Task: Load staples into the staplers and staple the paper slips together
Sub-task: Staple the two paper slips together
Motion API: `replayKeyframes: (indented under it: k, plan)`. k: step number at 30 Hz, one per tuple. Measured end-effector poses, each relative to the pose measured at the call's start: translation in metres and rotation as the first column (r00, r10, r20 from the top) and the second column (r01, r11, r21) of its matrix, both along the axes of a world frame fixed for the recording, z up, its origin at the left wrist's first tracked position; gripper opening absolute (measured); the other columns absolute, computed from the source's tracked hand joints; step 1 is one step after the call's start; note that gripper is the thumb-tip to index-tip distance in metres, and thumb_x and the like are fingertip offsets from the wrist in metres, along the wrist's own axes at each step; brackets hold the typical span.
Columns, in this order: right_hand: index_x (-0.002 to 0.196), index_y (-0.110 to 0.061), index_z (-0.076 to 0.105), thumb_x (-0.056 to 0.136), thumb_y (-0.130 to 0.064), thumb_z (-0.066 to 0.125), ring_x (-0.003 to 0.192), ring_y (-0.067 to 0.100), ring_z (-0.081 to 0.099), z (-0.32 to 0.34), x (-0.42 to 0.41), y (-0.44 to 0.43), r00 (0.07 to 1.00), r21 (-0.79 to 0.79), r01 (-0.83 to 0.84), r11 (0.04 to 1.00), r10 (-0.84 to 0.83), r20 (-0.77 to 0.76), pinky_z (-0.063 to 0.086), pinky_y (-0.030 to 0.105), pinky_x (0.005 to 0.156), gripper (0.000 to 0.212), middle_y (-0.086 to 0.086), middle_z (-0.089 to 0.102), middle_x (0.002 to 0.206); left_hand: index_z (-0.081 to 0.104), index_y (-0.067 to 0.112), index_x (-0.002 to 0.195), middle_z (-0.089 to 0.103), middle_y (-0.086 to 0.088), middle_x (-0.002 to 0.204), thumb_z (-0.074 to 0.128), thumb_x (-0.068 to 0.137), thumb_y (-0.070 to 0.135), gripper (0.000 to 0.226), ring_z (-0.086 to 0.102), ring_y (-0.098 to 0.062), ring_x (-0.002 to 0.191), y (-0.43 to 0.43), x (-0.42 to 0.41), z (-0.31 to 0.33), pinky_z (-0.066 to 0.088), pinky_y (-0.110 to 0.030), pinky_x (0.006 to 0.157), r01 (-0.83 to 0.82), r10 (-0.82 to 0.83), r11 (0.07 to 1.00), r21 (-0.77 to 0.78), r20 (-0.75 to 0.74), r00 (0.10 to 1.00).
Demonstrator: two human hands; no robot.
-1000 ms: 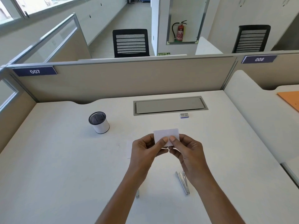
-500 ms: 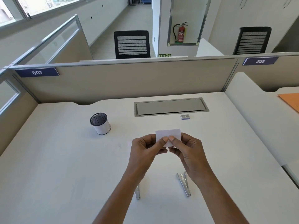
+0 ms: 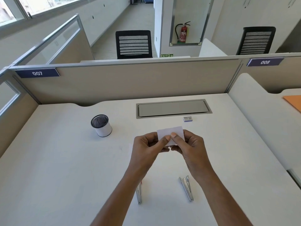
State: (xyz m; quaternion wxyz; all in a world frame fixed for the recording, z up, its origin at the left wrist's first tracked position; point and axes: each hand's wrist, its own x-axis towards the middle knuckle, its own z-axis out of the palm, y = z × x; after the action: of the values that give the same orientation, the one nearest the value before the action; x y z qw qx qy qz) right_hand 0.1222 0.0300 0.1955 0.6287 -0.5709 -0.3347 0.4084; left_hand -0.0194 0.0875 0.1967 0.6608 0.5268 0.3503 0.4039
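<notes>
Above the middle of the white desk (image 3: 61, 168), both hands hold white paper slips (image 3: 169, 133). My left hand (image 3: 146, 147) pinches the slips' left part with thumb on top. My right hand (image 3: 189, 148) pinches the right part. One silver stapler (image 3: 187, 187) lies on the desk below my right wrist. A second silver stapler (image 3: 139, 194) lies beside it to the left, partly hidden under my left forearm. A small staple box (image 3: 187, 119) sits farther back, near the cable hatch. Another pale slip (image 3: 130, 150) lies on the desk left of my left hand.
A white pen cup with a black mesh top (image 3: 101, 125) stands at the back left. A grey cable hatch (image 3: 173, 108) is set into the desk's rear. Beige partitions (image 3: 123, 82) wall the desk at back and left. An orange folder (image 3: 294, 101) lies on the neighbouring desk.
The hands and slips have stayed almost still; the thumbs have shifted slightly on the paper. The camera has tilted a little, so both staplers show more fully.
</notes>
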Motion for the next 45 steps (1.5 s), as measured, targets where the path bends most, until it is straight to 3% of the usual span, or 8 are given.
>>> replayKeyframes:
  k: [10, 19, 25, 32, 34, 38, 41, 45]
  plan:
    - [0.092, -0.009, 0.079, 0.096, -0.014, 0.069, 0.078, 0.020, 0.069, -0.011, 0.002, 0.011, 1.000, -0.048, -0.018, 0.999, 0.017, -0.025, 0.058, 0.029, 0.074, 0.013, 0.017, 0.077, 0.088, 0.083, 0.014, 0.099, 0.081, -0.010, 0.088, 0.076, 0.094, 0.014, 0.009, 0.076, -0.021, 0.076, 0.013, -0.001, -0.012, 0.063, -0.031, 0.072, -0.034, 0.033, 0.999, -0.028, -0.065, 0.997]
    - [0.094, -0.012, 0.080, 0.095, -0.012, 0.069, 0.074, 0.018, 0.069, -0.022, -0.004, 0.038, 0.996, -0.072, -0.062, 0.996, 0.057, -0.073, 0.057, 0.027, 0.072, 0.011, 0.011, 0.077, 0.087, 0.084, 0.027, 0.093, 0.082, -0.005, 0.088, 0.077, 0.093, 0.020, 0.009, 0.076, -0.018, 0.077, 0.037, -0.012, -0.027, 0.062, -0.028, 0.070, -0.088, 0.086, 0.996, -0.024, -0.082, 0.993]
    - [0.089, -0.007, 0.078, 0.095, -0.011, 0.070, 0.068, 0.017, 0.062, -0.024, -0.011, 0.072, 0.989, -0.082, -0.021, 0.996, 0.008, -0.145, 0.053, 0.031, 0.071, 0.011, 0.006, 0.070, 0.079, 0.082, 0.020, 0.090, 0.078, -0.007, 0.083, 0.074, 0.082, 0.059, 0.040, 0.073, -0.017, 0.072, 0.069, -0.032, -0.045, 0.060, -0.027, 0.065, -0.267, 0.265, 0.963, -0.033, -0.046, 0.963]
    - [0.083, -0.014, 0.078, 0.094, -0.014, 0.071, 0.066, 0.016, 0.059, -0.032, -0.027, 0.114, 0.988, -0.102, -0.050, 0.994, 0.034, -0.152, 0.049, 0.033, 0.071, 0.013, 0.002, 0.069, 0.078, 0.076, 0.032, 0.080, 0.076, 0.014, 0.078, 0.061, 0.100, 0.050, 0.031, 0.071, -0.006, 0.076, 0.112, -0.074, -0.114, 0.056, -0.017, 0.066, -0.549, 0.562, 0.824, 0.142, -0.340, 0.754]
    - [0.083, -0.015, 0.078, 0.094, -0.014, 0.071, 0.065, 0.015, 0.060, -0.035, -0.033, 0.126, 0.989, -0.112, -0.070, 0.991, 0.054, -0.137, 0.049, 0.033, 0.071, 0.013, 0.002, 0.070, 0.077, 0.072, 0.037, 0.082, 0.075, 0.019, 0.080, 0.059, 0.102, 0.043, 0.025, 0.069, -0.004, 0.081, 0.119, -0.083, -0.135, 0.048, -0.010, 0.067, -0.528, 0.578, 0.814, 0.243, -0.440, 0.687]
    - [0.084, -0.016, 0.079, 0.093, -0.015, 0.073, 0.064, 0.013, 0.061, -0.037, -0.050, 0.158, 0.992, -0.133, -0.104, 0.986, 0.092, -0.089, 0.051, 0.033, 0.070, 0.011, 0.000, 0.071, 0.076, 0.076, 0.017, 0.108, 0.075, 0.008, 0.108, 0.061, 0.103, 0.027, 0.019, 0.066, -0.022, 0.108, 0.133, -0.098, -0.172, 0.050, -0.031, 0.094, -0.431, 0.585, 0.810, 0.398, -0.589, 0.557]
    - [0.086, -0.011, 0.077, 0.094, -0.015, 0.072, 0.063, 0.013, 0.061, -0.037, -0.065, 0.186, 0.991, -0.135, -0.132, 0.982, 0.130, -0.021, 0.052, 0.032, 0.068, 0.010, 0.001, 0.068, 0.074, 0.074, 0.012, 0.120, 0.074, 0.000, 0.122, 0.063, 0.102, 0.022, 0.023, 0.059, -0.023, 0.125, 0.139, -0.110, -0.192, 0.039, -0.022, 0.101, -0.363, 0.570, 0.821, 0.441, -0.657, 0.493]
    - [0.076, -0.016, 0.073, 0.094, -0.014, 0.070, 0.058, 0.010, 0.060, -0.038, -0.088, 0.225, 0.976, -0.120, -0.151, 0.981, 0.167, 0.137, 0.054, 0.028, 0.062, 0.019, -0.008, 0.064, 0.062, 0.065, 0.007, 0.137, 0.060, -0.008, 0.148, 0.058, 0.104, 0.023, 0.037, 0.043, -0.028, 0.147, 0.145, -0.119, -0.212, 0.034, -0.037, 0.119, -0.196, 0.488, 0.872, 0.449, -0.760, 0.429]
